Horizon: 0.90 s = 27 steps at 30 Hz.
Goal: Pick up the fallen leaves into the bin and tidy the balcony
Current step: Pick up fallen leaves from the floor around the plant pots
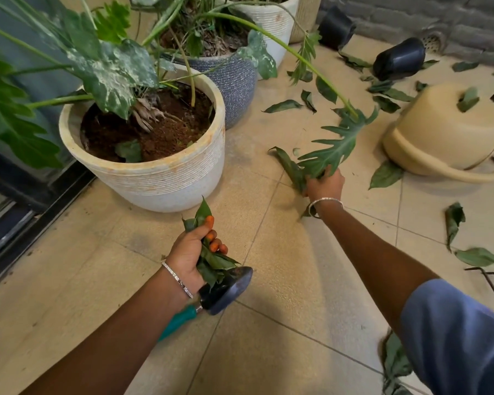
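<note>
Crumpled dark green leaves [213,262] were gripped by the left hand [189,252]; a long curled leaf [289,166] was grasped by the right hand [324,186].

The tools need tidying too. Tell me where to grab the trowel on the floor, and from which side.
Grip the trowel by its teal handle, coming from the near side: the handle points back toward the person, the dark blade away. The left hand, just over it, is full of leaves, so likely empty it first.
</note>
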Each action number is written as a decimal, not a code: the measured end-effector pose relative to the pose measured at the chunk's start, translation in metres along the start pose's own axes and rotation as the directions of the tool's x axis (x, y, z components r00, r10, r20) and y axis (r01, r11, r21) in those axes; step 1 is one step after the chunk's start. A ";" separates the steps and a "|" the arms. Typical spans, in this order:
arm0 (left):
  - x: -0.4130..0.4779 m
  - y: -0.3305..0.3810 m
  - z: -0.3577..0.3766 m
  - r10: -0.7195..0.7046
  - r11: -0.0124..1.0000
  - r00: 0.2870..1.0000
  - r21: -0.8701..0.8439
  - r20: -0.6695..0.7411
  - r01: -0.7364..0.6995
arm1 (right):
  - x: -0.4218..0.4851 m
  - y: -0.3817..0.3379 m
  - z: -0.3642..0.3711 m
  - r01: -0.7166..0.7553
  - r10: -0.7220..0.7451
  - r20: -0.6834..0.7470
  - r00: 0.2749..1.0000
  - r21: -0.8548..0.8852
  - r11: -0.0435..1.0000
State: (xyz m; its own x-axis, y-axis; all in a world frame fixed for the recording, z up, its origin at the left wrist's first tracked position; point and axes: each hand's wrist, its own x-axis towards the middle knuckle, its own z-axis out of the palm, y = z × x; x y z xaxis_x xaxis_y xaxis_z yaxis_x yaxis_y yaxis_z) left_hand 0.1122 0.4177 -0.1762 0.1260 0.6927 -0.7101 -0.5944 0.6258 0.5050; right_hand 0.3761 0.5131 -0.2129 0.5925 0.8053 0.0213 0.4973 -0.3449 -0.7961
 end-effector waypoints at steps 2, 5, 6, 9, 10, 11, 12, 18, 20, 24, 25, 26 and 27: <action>0.003 0.000 -0.001 -0.001 1.000 1.000 0.009 -0.001 0.002 | 0.009 -0.007 0.005 -0.085 0.085 0.010 0.996 -0.025 0.996; 0.007 0.000 -0.005 0.003 1.000 1.000 0.019 0.001 -0.003 | 0.014 -0.010 0.011 -0.108 0.123 0.148 0.981 -0.101 0.989; 0.007 0.001 -0.005 0.002 1.000 1.000 0.026 0.001 -0.002 | 0.014 -0.009 0.015 -0.097 0.123 0.203 0.971 -0.132 0.987; 0.009 0.002 -0.004 -0.008 0.999 1.000 0.036 0.007 0.008 | 0.016 0.004 0.033 -0.082 0.162 0.243 0.956 -0.310 0.947; 0.009 0.002 -0.003 -0.009 0.999 1.000 0.034 0.007 0.009 | 0.016 0.012 0.041 -0.048 0.151 0.241 0.959 -0.383 0.922; 0.010 0.002 -0.002 -0.010 0.999 1.000 0.033 0.007 0.010 | 0.014 0.017 0.045 0.023 0.094 0.241 0.966 -0.443 0.896; 0.010 0.002 -0.001 -0.012 0.999 1.000 0.034 0.007 0.012 | 0.008 0.017 0.045 0.103 0.014 0.234 0.972 -0.481 0.871; 0.012 -0.004 0.003 -0.022 1.000 0.999 0.017 0.032 0.022 | -0.020 0.026 0.022 0.410 -0.305 0.288 0.908 -0.458 0.789; 0.011 -0.007 0.004 -0.033 0.999 0.999 0.007 0.037 0.033 | -0.015 0.032 0.005 0.465 -0.391 0.252 0.885 -0.448 0.764; 0.010 -0.013 0.008 -0.048 0.999 0.998 0.010 0.040 0.048 | 0.007 0.042 -0.025 0.282 -0.312 -0.017 0.950 -0.382 0.880; 0.011 -0.014 0.009 -0.050 0.999 0.998 0.012 0.041 0.050 | 0.013 0.043 -0.032 0.206 -0.246 -0.073 0.966 -0.352 0.913; 0.011 -0.015 0.010 -0.052 0.999 0.998 0.016 0.039 0.051 | 0.019 0.045 -0.037 0.134 -0.178 -0.101 0.979 -0.336 0.932; 0.011 -0.015 0.011 -0.054 0.998 0.998 0.021 0.037 0.054 | 0.026 0.047 -0.042 0.079 -0.121 -0.105 0.987 -0.338 0.938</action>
State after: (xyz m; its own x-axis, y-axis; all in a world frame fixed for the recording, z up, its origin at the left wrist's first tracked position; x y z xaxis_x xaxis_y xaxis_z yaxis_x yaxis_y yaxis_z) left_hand 0.1311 0.4197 -0.1866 0.1878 0.6706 -0.7177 -0.5703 0.6693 0.4762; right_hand 0.4414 0.4981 -0.2245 0.5911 0.7859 0.1814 0.7276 -0.4226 -0.5403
